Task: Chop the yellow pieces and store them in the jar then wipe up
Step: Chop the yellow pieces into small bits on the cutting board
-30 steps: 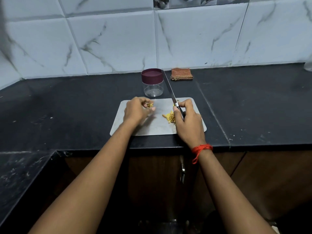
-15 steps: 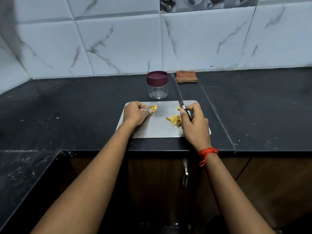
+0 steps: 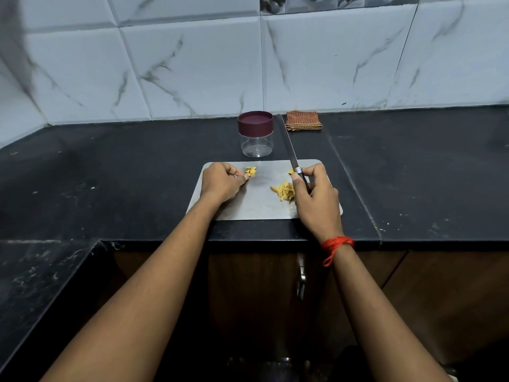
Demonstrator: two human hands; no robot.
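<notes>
Gripping the knife (image 3: pixel 288 148), right hand (image 3: pixel 316 201) nears the board (image 3: pixel 254 206) edge; left hand (image 3: pixel 220 183) fisted beside yellow pieces (image 3: pixel 250 171).

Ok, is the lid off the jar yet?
No, the maroon lid sits on the clear jar behind the cutting board.

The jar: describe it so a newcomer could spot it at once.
On the black counter, look just behind the far edge of the steel chopping board. The jar stands there, left of the folded checked cloth. It alone is clear plastic with a maroon lid.
</notes>
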